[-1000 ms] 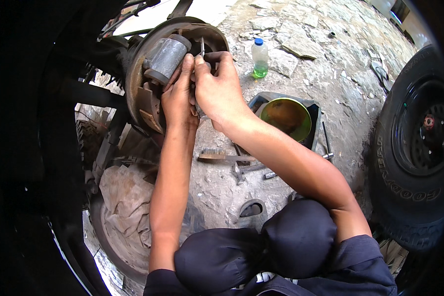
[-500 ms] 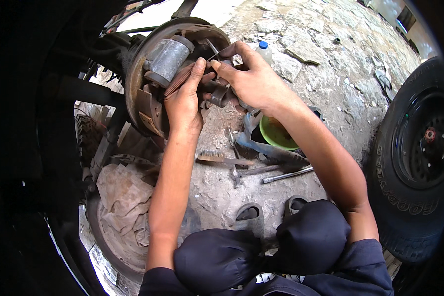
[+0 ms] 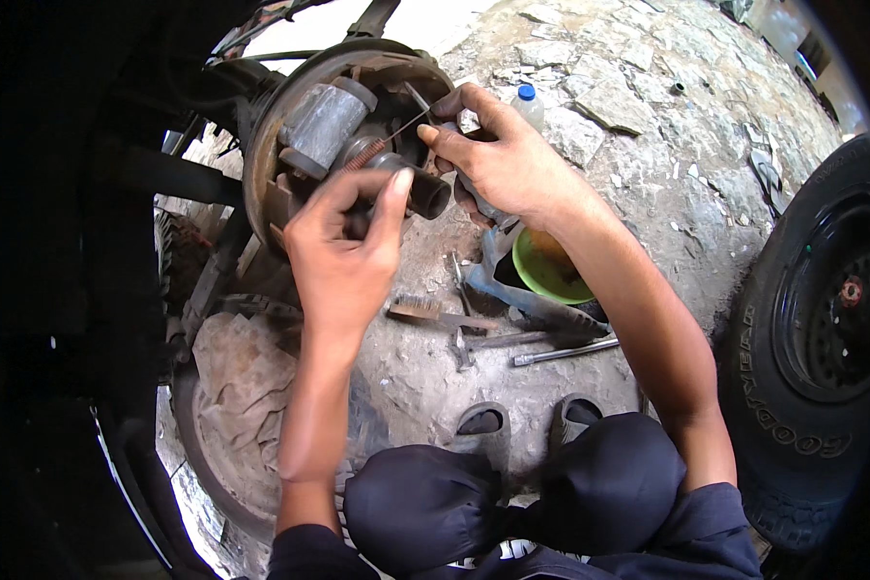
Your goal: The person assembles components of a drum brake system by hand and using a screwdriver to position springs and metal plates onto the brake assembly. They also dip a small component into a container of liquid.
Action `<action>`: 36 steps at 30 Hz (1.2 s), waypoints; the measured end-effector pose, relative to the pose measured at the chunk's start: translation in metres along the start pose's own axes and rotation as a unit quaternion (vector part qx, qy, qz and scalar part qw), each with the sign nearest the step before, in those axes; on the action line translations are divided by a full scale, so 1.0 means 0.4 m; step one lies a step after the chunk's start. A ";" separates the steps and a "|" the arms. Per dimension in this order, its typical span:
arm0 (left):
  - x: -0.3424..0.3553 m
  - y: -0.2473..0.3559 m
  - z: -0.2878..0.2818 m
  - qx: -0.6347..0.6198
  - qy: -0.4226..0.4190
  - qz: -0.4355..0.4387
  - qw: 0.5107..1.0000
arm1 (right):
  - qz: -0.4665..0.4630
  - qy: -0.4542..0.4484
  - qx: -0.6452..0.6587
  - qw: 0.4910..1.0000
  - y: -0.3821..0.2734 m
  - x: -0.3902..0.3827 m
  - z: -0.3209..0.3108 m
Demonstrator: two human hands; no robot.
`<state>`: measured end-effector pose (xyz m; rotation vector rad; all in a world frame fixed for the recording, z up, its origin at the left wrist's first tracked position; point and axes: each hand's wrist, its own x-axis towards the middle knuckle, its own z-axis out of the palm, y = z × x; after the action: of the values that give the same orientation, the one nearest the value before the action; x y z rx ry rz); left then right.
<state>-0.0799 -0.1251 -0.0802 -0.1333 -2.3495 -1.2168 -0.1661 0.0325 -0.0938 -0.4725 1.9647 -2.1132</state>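
Observation:
Before me is an open drum brake, its round backing plate [image 3: 261, 145] rusty at the rim. A grey metal cylinder [image 3: 327, 118] sits on it, beside a dark hollow spindle [image 3: 429, 196]. My right hand [image 3: 498, 159] is closed around a slim metal tool [image 3: 418, 99], its pointed end showing past the fingers and a greyish part below them. A reddish coil spring [image 3: 364, 155] stretches its straight wire end to this tool at my right fingertips. My left hand [image 3: 343, 242] is closed by the spindle, thumb and index tips together; what they pinch is hidden.
Below the brake lie a wire brush [image 3: 425, 311], a hammer [image 3: 464, 350] and a metal bar [image 3: 565, 350]. A green bowl [image 3: 551, 275] stands near a blue-capped bottle [image 3: 527, 106]. A wheel with tyre [image 3: 793, 387] is at right, a crumpled cloth [image 3: 242, 377] at left.
My left hand has come off the spring and moved down and toward me, turning so its back faces up. The spring's wire end shows more, still at my right fingers.

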 end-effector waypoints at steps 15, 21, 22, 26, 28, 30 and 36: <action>0.198 0.028 -0.008 0.438 -0.061 0.286 0.850 | -0.083 0.029 -0.001 0.996 0.030 -0.005 0.018; 0.199 0.029 -0.026 0.466 -0.117 0.302 0.823 | -0.031 -0.006 0.006 0.999 0.005 -0.017 0.009; 0.194 0.023 -0.017 0.473 -0.107 0.310 0.818 | -0.060 0.012 -0.003 0.998 0.017 -0.013 0.014; 0.183 0.002 -0.009 0.476 -0.090 0.336 0.807 | -0.093 0.055 -0.026 0.994 0.038 -0.010 0.066; 0.188 -0.001 -0.001 0.465 -0.085 0.333 0.816 | -0.102 0.069 -0.063 0.990 0.039 -0.007 0.077; 0.193 -0.002 0.002 0.460 -0.083 0.329 0.821 | -0.103 0.081 -0.059 0.990 0.034 -0.011 0.091; 0.203 -0.009 -0.007 0.477 -0.092 0.342 0.804 | -0.088 0.086 -0.067 0.990 0.011 -0.022 0.123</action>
<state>-0.1511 -0.1402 -0.0440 -0.6887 -2.4245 0.3723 -0.1396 -0.0100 -0.0963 -0.5218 2.2474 -2.2020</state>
